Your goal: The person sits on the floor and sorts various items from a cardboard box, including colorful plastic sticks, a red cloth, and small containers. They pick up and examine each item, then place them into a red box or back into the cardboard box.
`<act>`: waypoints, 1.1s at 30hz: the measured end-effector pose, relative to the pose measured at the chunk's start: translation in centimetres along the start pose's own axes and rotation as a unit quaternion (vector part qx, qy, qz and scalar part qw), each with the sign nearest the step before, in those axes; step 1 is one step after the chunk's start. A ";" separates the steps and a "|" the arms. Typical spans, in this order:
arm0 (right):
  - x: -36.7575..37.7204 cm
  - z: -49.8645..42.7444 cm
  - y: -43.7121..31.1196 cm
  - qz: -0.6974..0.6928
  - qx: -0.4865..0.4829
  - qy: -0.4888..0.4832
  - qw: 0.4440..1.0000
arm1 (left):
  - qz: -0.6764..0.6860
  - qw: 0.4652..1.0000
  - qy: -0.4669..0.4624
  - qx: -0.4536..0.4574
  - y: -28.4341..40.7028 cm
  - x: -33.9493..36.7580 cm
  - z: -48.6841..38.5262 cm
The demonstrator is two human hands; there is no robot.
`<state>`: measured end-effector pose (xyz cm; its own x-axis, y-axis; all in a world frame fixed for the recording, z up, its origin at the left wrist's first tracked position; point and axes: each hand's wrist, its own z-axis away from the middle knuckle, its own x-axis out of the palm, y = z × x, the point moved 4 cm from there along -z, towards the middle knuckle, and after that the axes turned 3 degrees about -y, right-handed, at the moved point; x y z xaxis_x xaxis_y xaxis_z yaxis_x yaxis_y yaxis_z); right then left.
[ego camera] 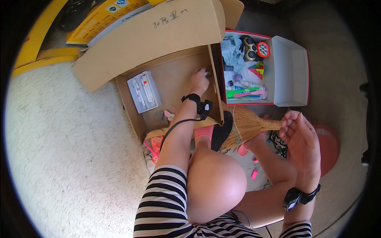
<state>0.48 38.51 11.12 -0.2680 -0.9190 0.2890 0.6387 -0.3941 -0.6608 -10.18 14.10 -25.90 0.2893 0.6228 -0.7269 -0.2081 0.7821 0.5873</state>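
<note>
My left hand (pixel 200 81) reaches into an open cardboard box (pixel 175 64), its fingers closed on a small whitish object (pixel 207 73) near the right wall; most of that object is hidden. A clear plastic tray (pixel 152 89) holding several white markers (pixel 146 89) lies at the left in the same box. Near my left forearm, a small pink item (pixel 168 115) rests on the box's bottom. My right hand (pixel 300 139) is raised with curled fingers beside the handle end of a straw broom (pixel 250 125); nothing shows in it, and whether it touches the broom is unclear.
Right of the cardboard box stands a white-lined red box (pixel 290 71) with binoculars (pixel 250 49), a round red light (pixel 263 49), tubes and blue cloth (pixel 233 52). Pink clips (pixel 254 174) and tangled black cords (pixel 278 144) lie on the floor. A textured white wall (pixel 65 134) borders the left.
</note>
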 end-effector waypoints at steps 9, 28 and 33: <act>0.3 -0.3 -0.2 -0.013 -0.003 0.011 1.000 | 0.123 0.992 -0.036 0.001 -4.4 1.6 1.0; 2.4 -0.4 0.4 0.019 0.011 -0.001 1.000 | 0.762 0.619 -0.182 -0.053 0.8 -13.0 9.6; 2.5 -0.1 -0.2 -0.005 -0.002 0.003 1.000 | 0.747 0.623 -0.225 -0.057 3.0 -13.4 9.6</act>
<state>-0.35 36.29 11.87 -0.2783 -0.9152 0.2916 0.6325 -0.4030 -0.6614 -5.73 7.89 -10.94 -0.0801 0.6087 0.7894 -0.6159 -0.6529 0.4409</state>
